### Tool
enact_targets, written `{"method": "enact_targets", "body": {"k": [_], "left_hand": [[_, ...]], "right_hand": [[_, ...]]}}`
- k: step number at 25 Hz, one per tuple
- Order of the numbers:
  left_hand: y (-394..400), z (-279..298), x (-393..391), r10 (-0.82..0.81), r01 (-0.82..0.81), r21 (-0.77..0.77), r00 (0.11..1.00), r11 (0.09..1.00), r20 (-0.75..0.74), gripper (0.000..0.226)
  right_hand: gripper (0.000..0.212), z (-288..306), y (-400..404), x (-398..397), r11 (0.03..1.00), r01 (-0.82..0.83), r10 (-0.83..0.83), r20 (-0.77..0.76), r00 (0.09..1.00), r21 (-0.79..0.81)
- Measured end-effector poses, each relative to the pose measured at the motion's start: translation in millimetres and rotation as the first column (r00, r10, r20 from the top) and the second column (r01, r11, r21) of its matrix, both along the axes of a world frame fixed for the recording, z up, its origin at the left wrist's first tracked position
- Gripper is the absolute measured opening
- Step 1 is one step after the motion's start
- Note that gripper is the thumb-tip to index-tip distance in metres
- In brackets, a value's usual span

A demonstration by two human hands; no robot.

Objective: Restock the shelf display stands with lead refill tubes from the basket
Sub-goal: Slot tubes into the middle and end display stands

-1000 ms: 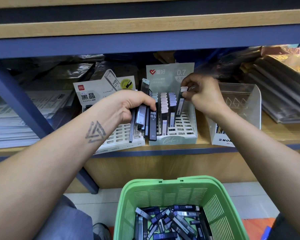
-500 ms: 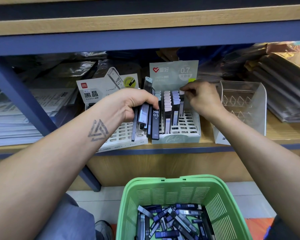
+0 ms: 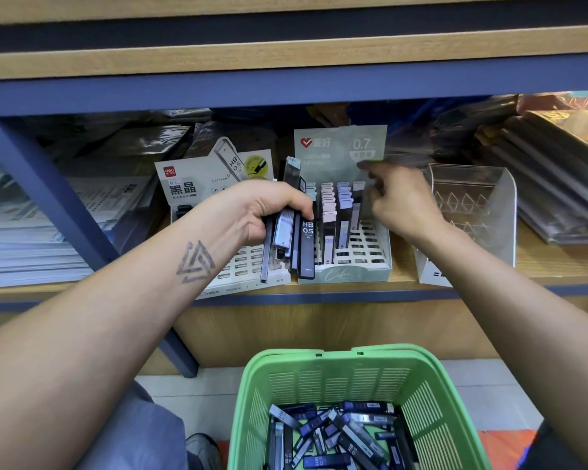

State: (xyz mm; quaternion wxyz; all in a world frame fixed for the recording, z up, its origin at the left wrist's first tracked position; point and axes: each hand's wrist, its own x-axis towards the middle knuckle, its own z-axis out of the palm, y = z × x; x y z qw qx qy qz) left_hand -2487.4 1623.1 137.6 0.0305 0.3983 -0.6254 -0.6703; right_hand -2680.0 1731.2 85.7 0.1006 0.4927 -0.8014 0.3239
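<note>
My left hand (image 3: 258, 212) grips a bundle of dark lead refill tubes (image 3: 287, 232) upright in front of the shelf, between the two display stands. The pale green 0.7 stand (image 3: 345, 274) holds rows of tubes in its back slots. One tube (image 3: 355, 212) stands in its right column. My right hand (image 3: 403, 205) hovers just right of that tube, fingers loosely spread and blurred, holding nothing. The white HB 0.5 stand (image 3: 197, 188) sits to the left, partly behind my left hand. Below, the green basket (image 3: 319, 371) holds several loose tubes (image 3: 333, 432).
A clear acrylic stand (image 3: 472, 201) sits on the shelf right of the 0.7 stand. Stacks of wrapped stationery (image 3: 554, 164) fill the right of the shelf, paper stacks (image 3: 31, 239) the left. A blue shelf upright (image 3: 48, 195) slants on the left.
My right hand pushed a tube down into the right column of the 0.7 stand, then let go and drew back slightly. My left hand kept its bundle in place.
</note>
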Motion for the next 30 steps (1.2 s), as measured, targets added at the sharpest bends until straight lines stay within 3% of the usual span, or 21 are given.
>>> {"method": "enact_targets", "body": {"k": [2,3,4,6,9,12,14,19,24,26,30], "left_hand": [[0.1,0.3,1.9,0.002,-0.002,0.016,1.0,1.0,-0.02,0.013],[0.5,0.7,4.0,0.006,-0.005,0.024,0.999,1.0,-0.033,0.013],[0.3,0.7,6.0,0.011,-0.01,0.034,0.999,0.999,-0.05,0.013],[0.8,0.5,9.9,0.016,-0.011,0.055,0.996,0.998,-0.083,0.014],[1.1,0.2,18.3,0.018,-0.011,0.068,0.994,0.998,-0.104,0.01],[-0.1,-0.2,30.3,0.042,-0.034,0.07,0.992,0.997,-0.116,0.007],[-3.2,-1.3,37.1,0.058,-0.053,0.05,0.992,0.997,-0.11,0.006],[-17.3,-1.9,57.0,0.108,-0.107,0.018,0.99,0.994,-0.091,0.013],[-30.8,1.4,69.5,0.088,-0.092,-0.035,0.992,0.995,-0.095,0.036],[-32.6,6.2,70.9,0.1,-0.106,-0.049,0.989,0.993,-0.108,0.037],[-44.7,17.1,84.1,0.159,-0.165,-0.037,0.979,0.986,-0.128,0.018]], "right_hand": [[0.038,11.8,6.0,17.2,0.983,-0.022,0.034,0.063,0.997,-0.181],[0.031,20.0,8.4,30.8,0.966,-0.069,0.114,0.17,0.979,-0.251],[0.023,28.2,11.5,44.7,0.952,-0.133,0.218,0.309,0.926,-0.275],[0.012,39.6,18.6,68.9,0.933,-0.322,0.355,0.535,0.767,-0.159],[0.035,38.9,24.1,91.0,0.891,-0.454,0.36,0.615,0.702,-0.003],[0.052,32.0,18.5,100.7,0.903,-0.42,0.354,0.716,0.602,-0.093],[0.051,30.1,13.2,105.0,0.897,-0.425,0.362,0.753,0.55,-0.121],[0.041,28.0,-0.1,111.4,0.899,-0.429,0.351,0.737,0.577,-0.091],[0.032,26.4,-11.5,114.9,0.89,-0.435,0.4,0.688,0.605,-0.135],[0.026,22.8,-17.9,114.7,0.895,-0.424,0.409,0.633,0.657,-0.138],[0.025,7.1,-37.1,116.8,0.925,-0.363,0.374,0.418,0.828,-0.109]]}}
